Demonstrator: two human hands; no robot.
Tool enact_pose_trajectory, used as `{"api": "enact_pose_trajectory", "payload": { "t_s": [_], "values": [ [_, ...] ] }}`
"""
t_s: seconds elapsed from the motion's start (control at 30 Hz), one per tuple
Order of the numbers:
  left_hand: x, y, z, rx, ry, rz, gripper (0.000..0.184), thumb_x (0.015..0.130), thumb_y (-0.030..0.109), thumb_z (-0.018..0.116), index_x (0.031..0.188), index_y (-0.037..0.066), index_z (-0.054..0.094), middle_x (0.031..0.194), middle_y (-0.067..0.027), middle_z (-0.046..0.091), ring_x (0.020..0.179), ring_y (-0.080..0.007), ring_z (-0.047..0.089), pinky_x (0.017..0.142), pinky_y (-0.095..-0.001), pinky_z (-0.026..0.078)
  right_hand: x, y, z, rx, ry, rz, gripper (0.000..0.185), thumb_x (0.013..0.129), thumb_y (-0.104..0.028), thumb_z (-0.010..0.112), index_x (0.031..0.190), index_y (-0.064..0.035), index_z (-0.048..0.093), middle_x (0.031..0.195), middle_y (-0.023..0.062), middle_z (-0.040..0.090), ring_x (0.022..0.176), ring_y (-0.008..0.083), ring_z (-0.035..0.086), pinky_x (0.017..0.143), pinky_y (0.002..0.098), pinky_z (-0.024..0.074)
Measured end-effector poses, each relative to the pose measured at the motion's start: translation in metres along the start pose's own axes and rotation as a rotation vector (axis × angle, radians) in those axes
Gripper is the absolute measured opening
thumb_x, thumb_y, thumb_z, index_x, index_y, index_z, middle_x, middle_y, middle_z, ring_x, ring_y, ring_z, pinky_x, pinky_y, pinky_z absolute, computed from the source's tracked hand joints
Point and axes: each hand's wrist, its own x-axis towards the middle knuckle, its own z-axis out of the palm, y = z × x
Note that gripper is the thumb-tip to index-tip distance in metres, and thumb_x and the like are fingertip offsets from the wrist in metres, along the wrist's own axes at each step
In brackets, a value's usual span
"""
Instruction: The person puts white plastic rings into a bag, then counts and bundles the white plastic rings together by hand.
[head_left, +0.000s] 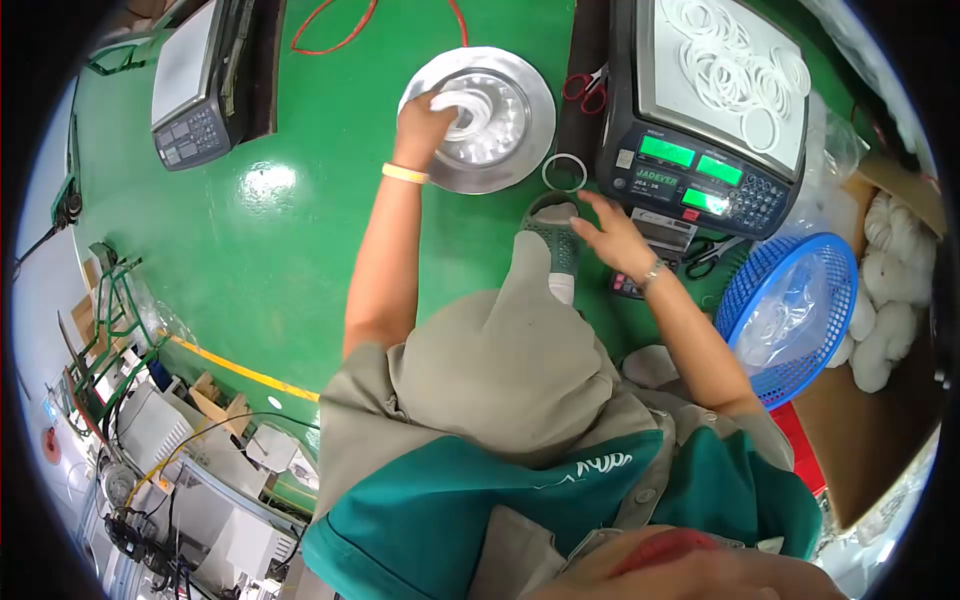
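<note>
My left hand (424,128), with a yellow band at the wrist, is closed on a stack of white rings (466,104) at its fingertips. The rings are over a round silvery metal dish (535,130) with a bright, ribbed middle. My right hand (615,235) has its fingers apart and nothing in it. Just beyond its fingertips is a single thin white ring (551,185); whether they touch it, I cannot tell. More white rings (722,65) lie in a loose pile on the pan of the digital scale (640,185), up and right of my right hand.
Red-handled scissors (590,95) lie left of the scale, black scissors (708,258) below it. A blue basket (845,300) holds clear plastic bags. Behind it stands a cardboard box (850,440) beside white bundles (890,285). A second scale (190,135) is at upper left.
</note>
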Motion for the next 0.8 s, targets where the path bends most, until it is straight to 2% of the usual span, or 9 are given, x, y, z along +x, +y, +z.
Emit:
{"api": "enact_pose_trajectory", "payload": {
  "t_s": [0.1,0.2,0.27,0.3,0.37,0.4,0.47,0.7,0.8],
  "values": [
    [-0.002,-0.001,-0.005,-0.214,-0.05,-0.118,0.037,0.063,0.02,0.064,0.095,0.001,0.061,0.085,-0.0175,0.063,0.076,-0.0295,0.061,0.067,-0.0311,0.047,0.021,0.001,0.023,0.023,0.01,0.104,0.056,0.08,-0.033,0.053,0.126,-0.0064,0.036,0.123,0.0217,0.041,0.112,0.0368,0.04,0.094,0.0367,0.0339],
    [-0.013,0.012,-0.002,0.395,0.037,-0.036,0.038,0.064,0.027,0.062,0.094,0.003,0.062,0.088,-0.0157,0.063,0.086,-0.032,0.059,0.078,-0.0408,0.042,0.037,0.022,0.044,-0.046,0.114,0.201,0.05,0.079,-0.027,0.054,0.122,-0.0042,0.041,0.12,0.0188,0.045,0.11,0.0352,0.042,0.092,0.0361,0.0358],
    [-0.025,0.038,0.0,0.53,-0.021,-0.093,0.035,0.066,0.027,0.059,0.092,0.004,0.062,0.086,-0.0143,0.063,0.088,-0.0315,0.058,0.081,-0.0433,0.039,0.036,0.024,0.044,0.097,0.248,-0.041,0.043,0.079,-0.023,0.053,0.117,-0.0036,0.048,0.117,0.0167,0.048,0.106,0.0335,0.046,0.089,0.0355,0.0378],
    [-0.025,0.041,0.0,0.463,-0.045,-0.1,0.033,0.065,0.024,0.06,0.089,0.002,0.062,0.082,-0.0153,0.063,0.08,-0.029,0.06,0.072,-0.0377,0.043,0.03,0.02,0.043,0.168,0.22,-0.048,0.038,0.077,-0.018,0.055,0.112,-0.0035,0.051,0.114,0.0157,0.048,0.1,0.0322,0.048,0.085,0.035,0.0396],
    [-0.02,0.023,0.005,-0.048,-0.18,-0.136,0.03,0.062,0.019,0.062,0.085,-0.001,0.061,0.074,-0.0143,0.062,0.069,-0.021,0.06,0.062,-0.0298,0.043,0.007,0.0,0.038,0.342,0.198,-0.077,0.038,0.076,-0.013,0.055,0.112,-0.004,0.052,0.111,0.0138,0.048,0.097,0.0298,0.049,0.083,0.0329,0.0404],
    [-0.021,0.031,0.007,-0.112,-0.202,-0.135,0.027,0.061,0.015,0.065,0.081,-0.003,0.06,0.068,-0.0092,0.059,0.06,-0.0134,0.054,0.054,-0.0255,0.041,0.0,-0.008,0.034,0.207,0.252,-0.263,0.038,0.074,-0.009,0.056,0.112,-0.0048,0.052,0.109,0.013,0.046,0.097,0.0277,0.049,0.081,0.0311,0.0408],
    [-0.034,0.055,0.013,-0.342,-0.226,-0.212,0.022,0.063,0.014,0.064,0.078,-0.001,0.06,0.066,-0.0039,0.057,0.059,-0.0111,0.05,0.053,-0.0258,0.04,-0.011,-0.034,0.017,0.204,0.312,-0.356,0.038,0.074,-0.008,0.056,0.111,-0.0049,0.052,0.108,0.0133,0.045,0.097,0.0272,0.048,0.081,0.0299,0.0406],
    [-0.067,0.105,0.04,-0.989,-0.652,-0.352,0.02,0.078,0.021,0.06,0.085,0.002,0.057,0.088,-0.0044,0.058,0.079,-0.0108,0.053,0.07,-0.0234,0.041,-0.012,-0.077,-0.019,0.09,0.4,-0.503,0.033,0.071,-0.002,0.056,0.103,-0.0046,0.05,0.106,0.0137,0.046,0.098,0.0286,0.049,0.082,0.0328,0.0411],
    [-0.069,0.108,0.042,-1.05,-0.792,-0.381,0.022,0.082,0.02,0.056,0.094,0.002,0.056,0.092,-0.0045,0.058,0.084,-0.011,0.054,0.074,-0.0248,0.042,-0.011,-0.067,-0.025,0.048,0.466,-0.594,0.034,0.068,-0.004,0.058,0.101,-0.0052,0.049,0.104,0.0152,0.049,0.097,0.0313,0.049,0.081,0.0353,0.0423]
  ]
}}
